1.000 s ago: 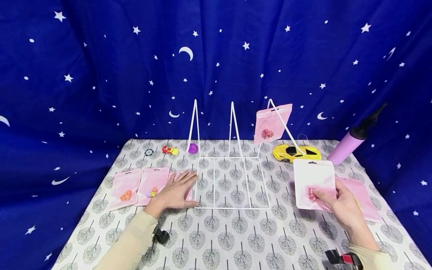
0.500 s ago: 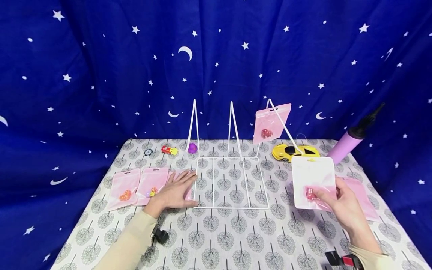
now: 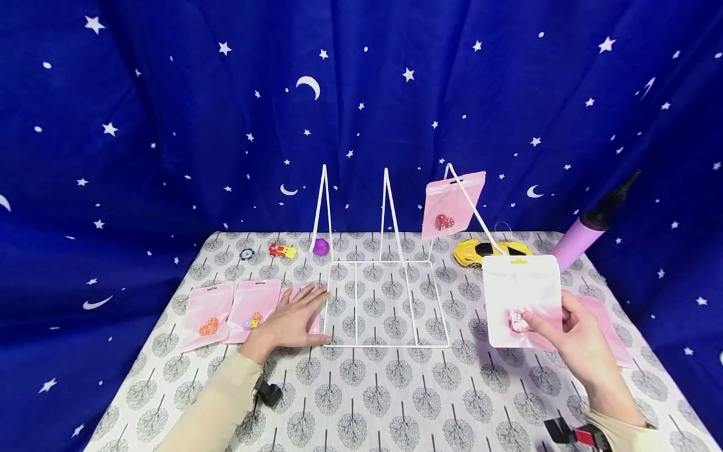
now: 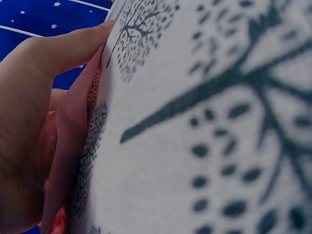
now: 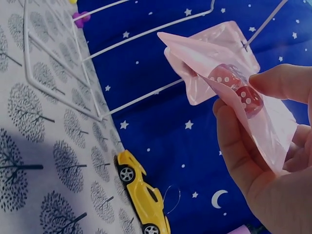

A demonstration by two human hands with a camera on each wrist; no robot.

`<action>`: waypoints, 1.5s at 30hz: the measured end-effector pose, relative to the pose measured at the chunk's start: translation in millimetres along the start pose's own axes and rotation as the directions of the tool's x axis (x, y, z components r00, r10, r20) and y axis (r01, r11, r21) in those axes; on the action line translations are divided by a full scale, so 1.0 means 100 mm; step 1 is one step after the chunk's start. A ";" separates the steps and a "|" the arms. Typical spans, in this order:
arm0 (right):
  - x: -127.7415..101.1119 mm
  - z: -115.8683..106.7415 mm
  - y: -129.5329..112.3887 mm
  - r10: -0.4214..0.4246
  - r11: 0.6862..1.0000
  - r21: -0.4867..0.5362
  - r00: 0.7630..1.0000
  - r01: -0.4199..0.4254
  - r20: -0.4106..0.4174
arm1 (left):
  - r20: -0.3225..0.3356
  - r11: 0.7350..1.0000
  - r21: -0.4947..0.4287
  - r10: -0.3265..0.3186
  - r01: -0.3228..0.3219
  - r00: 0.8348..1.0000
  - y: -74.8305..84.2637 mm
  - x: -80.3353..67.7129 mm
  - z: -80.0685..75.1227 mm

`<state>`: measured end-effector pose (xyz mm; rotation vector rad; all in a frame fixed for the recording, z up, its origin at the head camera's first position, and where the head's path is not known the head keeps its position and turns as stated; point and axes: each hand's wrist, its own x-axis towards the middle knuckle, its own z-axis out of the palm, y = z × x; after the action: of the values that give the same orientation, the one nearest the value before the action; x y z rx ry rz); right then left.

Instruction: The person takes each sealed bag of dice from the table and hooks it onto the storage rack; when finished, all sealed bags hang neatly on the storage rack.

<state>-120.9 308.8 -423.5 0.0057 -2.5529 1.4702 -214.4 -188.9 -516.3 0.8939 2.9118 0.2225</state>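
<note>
My right hand (image 3: 584, 342) pinches a pink zip bag (image 3: 522, 282) between thumb and fingers, upright above the table's right side. Inside it, red dice (image 5: 249, 100) show by the thumb in the right wrist view. On the left, my left hand (image 3: 294, 320) rests with fingers extended over another pink bag (image 4: 73, 122), its fingertips at the left edge of the white wire rack (image 3: 390, 346). A pink bag with red dice (image 3: 454, 204) hangs by its slot from the rack's right prong; the other two prongs hold nothing.
Two pink bags (image 3: 206, 307) with dice lie left of my left hand. Another pink bag (image 3: 607, 326) lies behind my right hand. Along the back stand a yellow toy car (image 3: 471, 251), a purple pump (image 3: 576, 245), a red-yellow toy car (image 3: 282, 250) and a purple ball (image 3: 321, 247).
The right hand's bag has risen slightly and shifted a little to the left. My left hand keeps its place, and the hanging bag stays on its prong.
</note>
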 end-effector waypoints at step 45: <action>-0.16 0.00 -0.62 -0.348 0.893 0.308 0.937 0.327 0.014 | -0.009 0.999 -0.039 0.002 -0.003 1.000 0.00 -0.01 0.01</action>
<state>-99.3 276.3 -373.1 0.5264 -2.1988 1.7150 -213.5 -189.6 -517.0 0.8928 2.9043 0.2837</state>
